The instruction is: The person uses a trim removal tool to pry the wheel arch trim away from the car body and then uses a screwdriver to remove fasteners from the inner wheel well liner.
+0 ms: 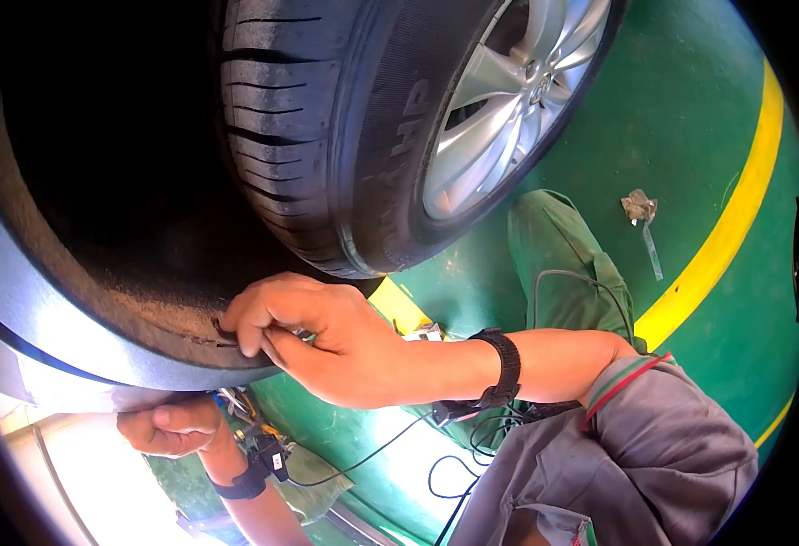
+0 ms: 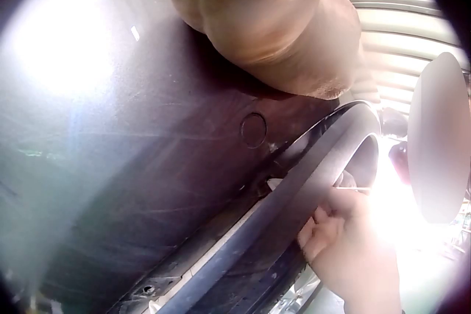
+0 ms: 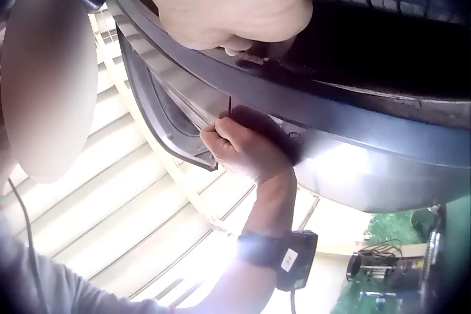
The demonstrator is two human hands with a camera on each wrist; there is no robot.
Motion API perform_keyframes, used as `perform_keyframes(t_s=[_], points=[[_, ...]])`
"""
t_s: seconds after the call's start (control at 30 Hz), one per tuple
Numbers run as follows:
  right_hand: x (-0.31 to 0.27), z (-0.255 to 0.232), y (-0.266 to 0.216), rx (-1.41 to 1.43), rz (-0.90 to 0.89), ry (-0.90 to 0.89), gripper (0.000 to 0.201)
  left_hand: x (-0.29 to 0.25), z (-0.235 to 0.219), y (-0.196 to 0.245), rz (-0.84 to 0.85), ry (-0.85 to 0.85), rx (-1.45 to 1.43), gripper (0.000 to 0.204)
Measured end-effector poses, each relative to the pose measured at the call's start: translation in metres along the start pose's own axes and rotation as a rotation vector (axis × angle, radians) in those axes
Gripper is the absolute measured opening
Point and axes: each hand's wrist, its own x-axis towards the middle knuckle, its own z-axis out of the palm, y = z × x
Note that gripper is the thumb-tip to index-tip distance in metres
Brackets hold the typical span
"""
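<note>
In the head view my right hand (image 1: 336,341) reaches in from the right, with bent fingers at the dirty inner edge of the wheel arch (image 1: 167,337). A small dark piece (image 1: 225,345) shows beside its fingertips; whether they pinch it is unclear. My left hand (image 1: 172,428) is lower left, below the arch's outer panel (image 1: 99,309). The right wrist view shows the left hand (image 3: 246,148) pinching a thin dark rod (image 3: 229,103) that points at the arch rim (image 3: 309,111). The left wrist view shows the right hand (image 2: 353,248) curled at the rim's far side.
A tyre (image 1: 281,118) with a silver wheel (image 1: 508,100) stands beyond the right hand. Cables (image 1: 454,464) trail near the grey-clothed torso. On the green floor lie a yellow line (image 1: 736,218) and a crumpled scrap (image 1: 638,207). A green-trousered leg (image 1: 567,250) is right of the tyre.
</note>
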Motion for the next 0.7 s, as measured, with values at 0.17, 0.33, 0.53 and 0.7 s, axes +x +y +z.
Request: perform_keyframes(t_s=[0.17,0.33,0.53,0.7], points=[[-0.011,0.0,0.005,-0.022,-0.113,0.019,0.02,0.0,-0.001,-0.002,0.008,-0.009,-0.015,0.033],[-0.009,0.008,0.001,0.295,0.207,0.107,0.021,0.001,0.004,0.001,-0.002,0.009,-0.026,0.033],[0.002,0.012,0.0,0.129,0.317,0.19,0.025,0.001,0.001,-0.001,0.009,0.018,-0.03,0.033],[0.017,0.016,0.015,-0.114,0.207,0.066,0.017,0.003,0.003,-0.001,0.03,0.02,-0.023,0.033]])
